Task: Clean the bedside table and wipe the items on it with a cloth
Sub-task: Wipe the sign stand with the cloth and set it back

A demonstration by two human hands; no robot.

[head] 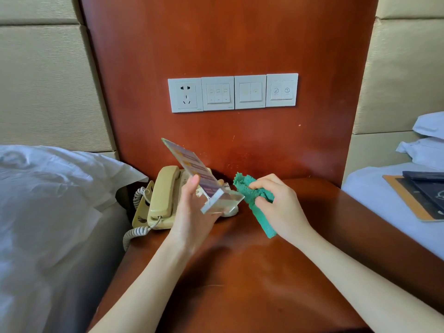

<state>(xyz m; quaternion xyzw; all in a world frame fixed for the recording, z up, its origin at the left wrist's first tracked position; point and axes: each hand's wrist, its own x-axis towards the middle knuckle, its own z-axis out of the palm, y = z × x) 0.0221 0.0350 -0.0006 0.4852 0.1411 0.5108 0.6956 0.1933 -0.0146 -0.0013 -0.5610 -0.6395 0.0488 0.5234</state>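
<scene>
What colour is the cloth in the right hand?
Green cloth, seen best in the head view.

Soft, even daylight fills the scene, bright without harsh glare. The glossy reddish-brown wooden bedside table (252,272) carries a pale sheen and diffuse shadows beneath the forearms. The white wall switch panel (233,92) is sharp enough, though its labels are unreadable. Wide-angle distortion bends the padded beige headboard panels (45,80) at the edges. Overall detail looks slightly soft.
</scene>
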